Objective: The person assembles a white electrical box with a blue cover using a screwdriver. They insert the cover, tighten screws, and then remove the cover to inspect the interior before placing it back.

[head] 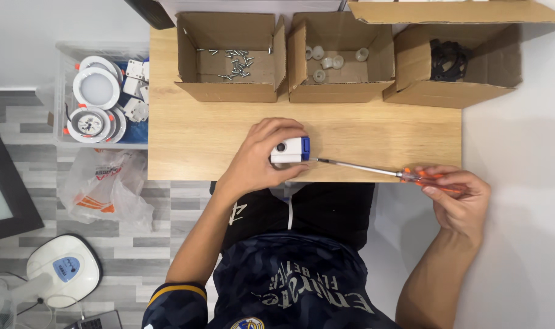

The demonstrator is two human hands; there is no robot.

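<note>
**Mia:** What do the hands hold?

**Ben:** The left hand (262, 159) has its fingers curled tight around a small white box with a blue end (289, 150). It presses the box down near the front edge of the wooden table (198, 140). The right hand (457, 195) has its fingers closed around the orange handle of a screwdriver (381, 171). The long metal tip goes into the blue end.

**Mia:** How do you do that well?

**Ben:** I think you hold the box still so it can't slide. Keep the screwdriver straight in line with the screw, push a little, and turn slowly. If it tilts, the tip may slip out.

**Mia:** How many things are there?

**Ben:** Three cardboard boxes at the back. The left box (229, 91) has lots of small screws, too many to count. The middle box (335, 90) has about six white caps. The right box (503, 67) has black parts in a clump. One clear bin (61, 91) beside the table holds about four round white lamps.
</note>
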